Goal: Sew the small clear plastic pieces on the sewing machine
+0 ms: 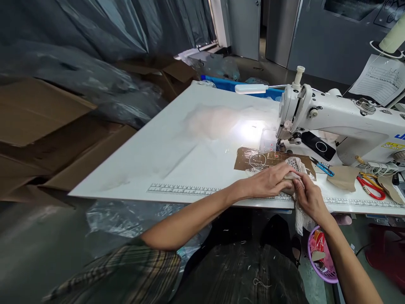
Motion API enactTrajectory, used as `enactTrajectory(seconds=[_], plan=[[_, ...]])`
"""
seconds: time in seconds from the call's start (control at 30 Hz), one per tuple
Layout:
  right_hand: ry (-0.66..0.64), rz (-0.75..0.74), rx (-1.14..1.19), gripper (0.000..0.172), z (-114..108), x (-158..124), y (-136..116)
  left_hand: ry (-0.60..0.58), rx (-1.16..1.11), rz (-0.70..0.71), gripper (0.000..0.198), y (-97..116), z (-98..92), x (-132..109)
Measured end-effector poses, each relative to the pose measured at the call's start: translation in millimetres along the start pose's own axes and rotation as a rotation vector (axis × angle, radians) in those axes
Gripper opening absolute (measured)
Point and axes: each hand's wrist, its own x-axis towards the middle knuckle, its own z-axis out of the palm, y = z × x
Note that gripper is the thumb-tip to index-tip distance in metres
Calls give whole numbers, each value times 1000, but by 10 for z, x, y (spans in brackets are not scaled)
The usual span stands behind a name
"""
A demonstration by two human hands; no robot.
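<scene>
A piece of cream lace fabric (295, 164) lies bunched at the front of the sewing table, and one end hangs over the edge. My left hand (272, 180) reaches across from the left, its fingers closed on the fabric. Close beside it, my right hand (308, 196) pinches the same cloth between thumb and fingers. Just beyond both hands stands the white sewing machine (341, 120), with its needle area over a brown taped plate (249, 158). The fabric part between my fingers is mostly hidden.
Blue-handled scissors (325, 169) and red-handled scissors (371, 188) lie right of my hands. A dark phone (318, 145) rests under the machine arm. A printed ruler (180, 189) runs along the table edge. Below is a pink basket (329, 266); cardboard boxes (38, 114) stand left.
</scene>
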Motion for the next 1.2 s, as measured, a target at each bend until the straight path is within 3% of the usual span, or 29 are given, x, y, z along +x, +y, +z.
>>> enactTrajectory(seconds=[0.1,0.23,0.3,0.43,0.57,0.7,0.83,0.97,1.1,1.2], plan=[[-20,101,-4,34,-22,74,23,144,148,94,33,-18,-8,-11],[80,10,-55,30,33,130,32,368,403,163,14,155,78,-227],[101,-47,-86,30,77,119,24,452,395,135,14,300,144,-388],[17,-150,-248,31,129,24,-43,499,103,-32,11,508,247,-635],[17,-237,-429,36,152,-67,-95,499,-215,-295,15,561,318,-725],[60,-264,-417,30,185,-53,-87,409,-771,-566,28,572,391,-723],[144,-248,-283,30,233,-82,-225,503,-1139,-548,52,600,430,-592],[184,-265,-49,34,337,-204,-513,680,-1209,-499,58,651,488,-414],[198,-221,105,42,433,-268,-703,772,-1305,-567,60,655,519,-317],[116,-219,206,51,384,-259,-736,841,-1399,-663,56,589,464,-277]])
